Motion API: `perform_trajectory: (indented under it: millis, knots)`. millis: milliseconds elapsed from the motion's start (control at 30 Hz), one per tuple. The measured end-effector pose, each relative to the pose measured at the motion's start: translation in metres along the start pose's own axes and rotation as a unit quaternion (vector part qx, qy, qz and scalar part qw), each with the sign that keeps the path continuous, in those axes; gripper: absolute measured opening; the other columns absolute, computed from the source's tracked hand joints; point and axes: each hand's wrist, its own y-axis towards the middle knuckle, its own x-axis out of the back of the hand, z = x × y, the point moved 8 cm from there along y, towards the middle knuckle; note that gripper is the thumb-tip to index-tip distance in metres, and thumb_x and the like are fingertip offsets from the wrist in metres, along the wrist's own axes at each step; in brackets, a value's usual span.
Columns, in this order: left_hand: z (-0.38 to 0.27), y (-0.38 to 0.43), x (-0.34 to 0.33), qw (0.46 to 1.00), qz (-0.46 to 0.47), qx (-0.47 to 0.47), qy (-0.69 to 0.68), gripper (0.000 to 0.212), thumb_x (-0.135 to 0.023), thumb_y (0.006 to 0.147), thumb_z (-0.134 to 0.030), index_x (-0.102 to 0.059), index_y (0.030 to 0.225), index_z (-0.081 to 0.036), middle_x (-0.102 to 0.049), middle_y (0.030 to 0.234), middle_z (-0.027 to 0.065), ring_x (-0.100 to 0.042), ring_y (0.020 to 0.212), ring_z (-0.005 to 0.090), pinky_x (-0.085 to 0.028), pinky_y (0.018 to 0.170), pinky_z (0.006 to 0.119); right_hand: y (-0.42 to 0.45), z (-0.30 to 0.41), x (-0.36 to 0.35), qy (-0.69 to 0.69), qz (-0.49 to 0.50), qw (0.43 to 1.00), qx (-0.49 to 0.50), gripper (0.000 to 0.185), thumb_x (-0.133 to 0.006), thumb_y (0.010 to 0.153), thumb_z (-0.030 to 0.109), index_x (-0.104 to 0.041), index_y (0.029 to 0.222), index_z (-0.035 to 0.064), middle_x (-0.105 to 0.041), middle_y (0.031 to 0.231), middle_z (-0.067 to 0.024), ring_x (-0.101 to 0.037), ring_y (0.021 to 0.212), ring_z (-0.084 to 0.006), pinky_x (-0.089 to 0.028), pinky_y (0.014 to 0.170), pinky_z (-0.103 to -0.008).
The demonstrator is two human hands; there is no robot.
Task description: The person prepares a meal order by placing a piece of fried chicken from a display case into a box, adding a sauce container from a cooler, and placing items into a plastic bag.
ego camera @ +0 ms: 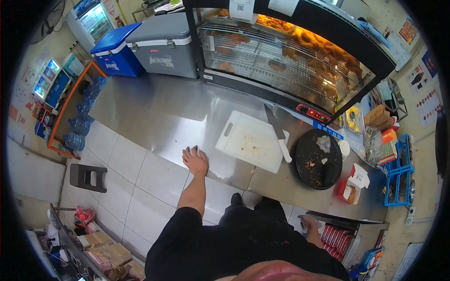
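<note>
My left hand (195, 161) rests palm down, fingers spread, on the front edge of the stainless steel counter (151, 105). Down by my side, below the counter edge, my right hand (310, 223) appears to wear a clear plastic glove; whether its fingers hold anything is unclear. A white cutting board (242, 140) with brown crumbs lies before me. Across its right side rests a kitchen knife (282, 138), white handle towards me. Right of it sits a round black board (316, 172) with crumbs and crumpled clear plastic (323, 144). An open red-and-white box (352, 188) holds a fried piece.
A lit glass warming cabinet (274, 63) with fried food stands along the back. Grey (161, 49) and blue (117, 52) cooler boxes are left of it. Blue crates (399, 182) hang at the right. A dark plastic stool (88, 178) stands on the tiled floor.
</note>
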Motion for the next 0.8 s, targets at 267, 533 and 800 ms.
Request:
perform_trajectory:
  millis: [267, 533, 800]
  knots:
    - [0.008, 0.003, -0.018, 0.988, 0.112, -0.018, 0.102, 0.052, -0.031, 0.103, -0.038, -0.030, 0.153, -0.024, -0.013, 0.162, 0.0176, -0.007, 0.149, 0.0395, -0.006, 0.119, 0.054, -0.004, -0.043, 0.011, -0.087, -0.093, 0.991, -0.032, 0.046, -0.064, 0.079, 0.044, -0.071, 0.092, 0.0004, -0.065, 0.074, -0.0128, -0.063, 0.071, -0.0276, -0.047, 0.066, -0.0434]
    - [-0.002, -0.016, -0.032, 0.983, 0.138, -0.068, 0.100, 0.058, -0.030, 0.102, -0.043, -0.025, 0.156, -0.020, -0.011, 0.162, 0.0203, -0.003, 0.148, 0.0449, -0.004, 0.117, 0.061, -0.029, -0.060, 0.023, -0.158, -0.103, 0.981, 0.048, 0.030, -0.056, 0.088, 0.027, -0.069, 0.095, 0.0013, -0.061, 0.069, -0.0109, -0.058, 0.062, -0.0238, -0.043, 0.058, -0.0398]
    - [0.003, -0.079, -0.013, 0.981, 0.124, -0.088, 0.117, 0.061, -0.036, 0.101, -0.044, -0.027, 0.154, -0.016, -0.016, 0.161, 0.0208, -0.006, 0.148, 0.0446, -0.010, 0.114, 0.066, -0.065, -0.057, 0.006, -0.365, -0.089, 0.886, 0.273, 0.028, -0.053, 0.090, 0.020, -0.064, 0.110, 0.0038, -0.064, 0.091, -0.0198, -0.062, 0.086, -0.0369, -0.050, 0.076, -0.0445]
